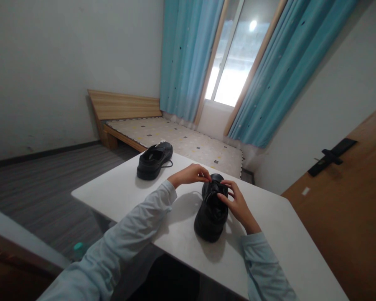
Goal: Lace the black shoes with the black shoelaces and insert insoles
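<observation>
A black shoe (210, 215) stands on the white table (269, 217), its heel toward me and its toe pointing away. From the left, my left hand (192, 174) reaches to the shoe's lacing area, its fingers pressed together at the laces; what they pinch is too small to make out. My right hand (237, 203) is at the shoe's right side, thumb on the opening's edge and fingers near the laces, closed around that part of the shoe. A second black shoe (154, 161) with a loose lace lies at the table's far left.
Beyond the table is a low bed with a patterned mattress (188, 142) and a wooden headboard (125, 105). Blue curtains (191, 54) hang beside the window. A wooden door (347, 200) is at the right. A green-capped object (78, 247) is below the table's left side.
</observation>
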The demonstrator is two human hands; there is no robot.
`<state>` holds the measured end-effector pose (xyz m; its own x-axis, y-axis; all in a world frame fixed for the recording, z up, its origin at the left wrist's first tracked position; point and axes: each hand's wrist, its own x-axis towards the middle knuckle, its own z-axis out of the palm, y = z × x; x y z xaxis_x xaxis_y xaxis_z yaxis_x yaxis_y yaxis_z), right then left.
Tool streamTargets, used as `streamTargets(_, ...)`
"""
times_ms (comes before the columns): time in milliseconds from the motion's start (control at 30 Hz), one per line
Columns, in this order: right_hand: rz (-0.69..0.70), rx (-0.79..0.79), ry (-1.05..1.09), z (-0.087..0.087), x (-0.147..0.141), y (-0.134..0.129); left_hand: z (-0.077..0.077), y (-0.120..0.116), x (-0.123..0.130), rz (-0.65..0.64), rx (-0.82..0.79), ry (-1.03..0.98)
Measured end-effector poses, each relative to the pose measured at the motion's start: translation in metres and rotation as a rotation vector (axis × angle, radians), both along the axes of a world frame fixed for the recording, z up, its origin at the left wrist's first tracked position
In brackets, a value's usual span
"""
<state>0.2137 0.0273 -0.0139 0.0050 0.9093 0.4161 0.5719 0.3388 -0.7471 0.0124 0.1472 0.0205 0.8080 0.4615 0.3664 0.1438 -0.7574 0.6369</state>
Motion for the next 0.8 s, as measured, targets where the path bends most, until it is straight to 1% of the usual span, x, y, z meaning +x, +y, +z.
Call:
streamTargets(167,-0.030,0.061,-0.038,-0.001,-0.005,0.002,0.001,-0.003,0.000,-0.024,-0.032,-0.002)
streamTargets(300,-0.057,0.091,-0.036,-0.001,-0.006,0.004,-0.001,-0.005,0.002,-0.058,-0.056,0.002)
streamTargets(467,-0.073,0.095,-0.035,0.000,-0.006,0.005,-0.004,-0.007,0.008,0.006,-0.085,-0.011)
streamTargets(633,-0.081,0.071,-0.032,-0.001,-0.008,0.007,-0.001,-0.007,0.009,0.074,-0.013,0.037)
streamTargets(700,-0.081,0.060,-0.028,-0.001,-0.008,0.009,0.000,-0.006,0.008,0.078,-0.004,0.065)
streamTargets(800,-0.085,0.052,-0.024,-0.002,-0.007,0.011,0.000,-0.005,0.007,0.050,-0.023,0.080)
